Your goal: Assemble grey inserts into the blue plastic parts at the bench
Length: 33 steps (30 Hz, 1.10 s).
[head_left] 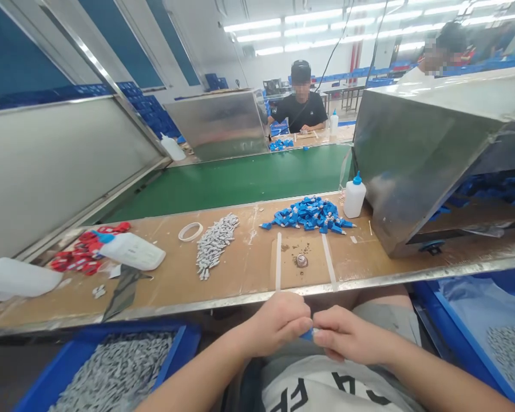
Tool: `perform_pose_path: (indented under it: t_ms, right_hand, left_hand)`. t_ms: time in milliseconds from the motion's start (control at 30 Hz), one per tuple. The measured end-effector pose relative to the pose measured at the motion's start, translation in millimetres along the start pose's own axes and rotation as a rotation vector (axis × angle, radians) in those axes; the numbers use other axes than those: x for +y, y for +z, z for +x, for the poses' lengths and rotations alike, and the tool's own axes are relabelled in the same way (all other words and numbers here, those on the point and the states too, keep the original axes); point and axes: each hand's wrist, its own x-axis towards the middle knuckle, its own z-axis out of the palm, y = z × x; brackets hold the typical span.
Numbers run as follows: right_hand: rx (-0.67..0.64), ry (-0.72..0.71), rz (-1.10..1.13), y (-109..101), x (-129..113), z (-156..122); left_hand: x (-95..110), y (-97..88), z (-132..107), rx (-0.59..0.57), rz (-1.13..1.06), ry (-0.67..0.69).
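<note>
My left hand (283, 323) and my right hand (347, 335) meet above my lap, just off the table's front edge. Both are closed, fingertips almost touching. A small blue plastic part (308, 335) peeks out below my left thumb, mostly covered by the fingers. At my right fingertips a tiny pale bit shows, too small to name. Beyond the hands, a cardboard pad (289, 274) taped down with white strips carries a small round cap-like piece (301, 260) amid dark stains. A heap of blue plastic parts (311, 214) lies behind it.
Left of the pad are a pile of small grey parts (216, 243), a tape roll (190, 232), a lying bottle (133, 250) and red parts (75, 252). A bottle (354, 197) stands beside a metal box (412, 160). Behind runs a green belt (240, 177); a co-worker (302, 109) sits opposite. Blue bins (178, 349) flank me.
</note>
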Motion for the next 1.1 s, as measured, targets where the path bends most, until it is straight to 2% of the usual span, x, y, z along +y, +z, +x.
perform_pose_path:
  t_ms: [67,167,233,333,400,500,567,633,700,800,867,900,967,1033,1100]
  right_hand:
    - [0.061,-0.025,-0.103,5.2,4.4,-1.9]
    - [0.316,-0.033,-0.445,15.0,4.6,0.5]
    - [0.43,0.019,-0.605,22.3,0.0,3.4]
    - [0.468,0.046,-0.645,30.2,-11.2,5.5]
    - [0.411,0.004,-0.555,31.2,-18.2,4.3]
    - [0.197,-0.003,-0.27,27.5,-21.1,1.1]
    - [0.055,0.025,-0.1,24.6,-16.6,1.1]
    - [0.016,0.029,-0.057,24.6,-9.8,4.0]
    - [0.126,0.025,-0.195,30.0,-5.7,8.3]
    - [0.384,0.028,-0.551,48.6,-13.3,11.8]
    - [0.405,-0.03,-0.689,61.3,-26.9,10.3]
    - [0.383,-0.08,-0.719,64.9,-34.4,8.7]
    - [0.376,-0.162,-0.741,62.9,-46.2,5.6]
    - [0.483,-0.171,-0.757,49.6,-49.6,3.5]
    - [0.596,-0.149,-0.785,32.0,-44.1,2.7]
  left_hand:
    - [-4.6,15.1,-4.1,0.068,-0.016,-0.031]
    - [-4.2,29.3,-8.7,0.22,0.235,-0.196]
    - [2.8,29.8,-10.8,0.286,0.443,-0.302]
    - [16.9,19.8,-14.9,0.32,0.55,-0.374]
    - [23.1,11.2,-19.4,0.267,0.432,-0.351]
    - [22.4,6.3,-26.9,0.14,0.101,-0.21]
    - [15.9,11.3,-30.7,0.105,-0.081,-0.12]
    - [6.9,20.7,-32.9,0.121,-0.192,-0.093]
    - [-2.8,29.7,-34.2,0.179,-0.134,-0.142]
    - [-16.8,34.5,-37.3,0.307,0.241,-0.346]
    - [-24.8,31.7,-43.1,0.356,0.399,-0.523]
    - [-27.9,29.5,-47.8,0.373,0.397,-0.587]
    - [-31.7,25.0,-60.3,0.397,0.249,-0.631]
    - [-32.0,22.0,-74.6,0.46,0.002,-0.58]
    - [-30.1,20.2,-87.2,0.548,-0.198,-0.473]
